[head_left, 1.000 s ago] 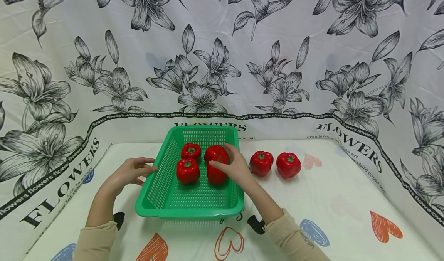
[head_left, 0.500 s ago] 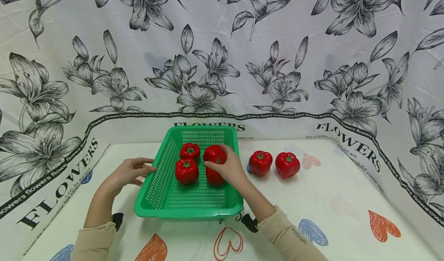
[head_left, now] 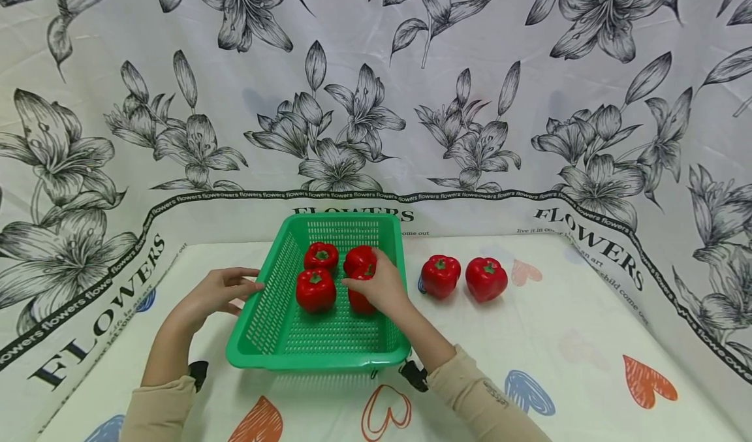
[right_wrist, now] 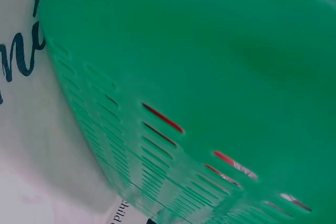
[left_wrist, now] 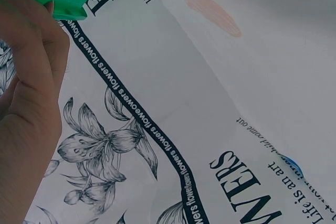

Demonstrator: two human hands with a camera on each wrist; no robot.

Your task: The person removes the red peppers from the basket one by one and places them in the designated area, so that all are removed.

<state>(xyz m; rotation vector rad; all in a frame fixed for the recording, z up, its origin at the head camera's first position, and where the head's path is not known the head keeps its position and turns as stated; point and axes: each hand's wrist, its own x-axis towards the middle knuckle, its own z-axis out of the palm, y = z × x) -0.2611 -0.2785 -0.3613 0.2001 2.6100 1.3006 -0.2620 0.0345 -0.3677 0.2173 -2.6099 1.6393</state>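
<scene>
A green plastic basket (head_left: 294,360) sits tilted on the cloth and holds several red bell peppers. At its left rim, my left hand (head_left: 217,295) holds on with bent fingers; the left wrist view shows a fingertip at the basket rim (left_wrist: 71,13). Inside the basket, my right hand (head_left: 382,285) has its thumb and fingers around the front-right bell pepper (head_left: 361,303), hiding part of it. A second bell pepper (head_left: 357,259) lies right behind that one. Two more, a front bell pepper (head_left: 316,292) and a back bell pepper (head_left: 321,255), stand to the left.
Two red bell peppers stand outside the basket on the right: a nearer-in bell pepper (head_left: 440,279) and an outer bell pepper (head_left: 486,281). A flower-printed cloth (head_left: 458,213) rises behind. In the right wrist view the basket wall (right_wrist: 199,77) fills most of the picture.
My right hand has shifted slightly left and down over the right-hand peppers, covering more of them. My left hand stays at the rim.
</scene>
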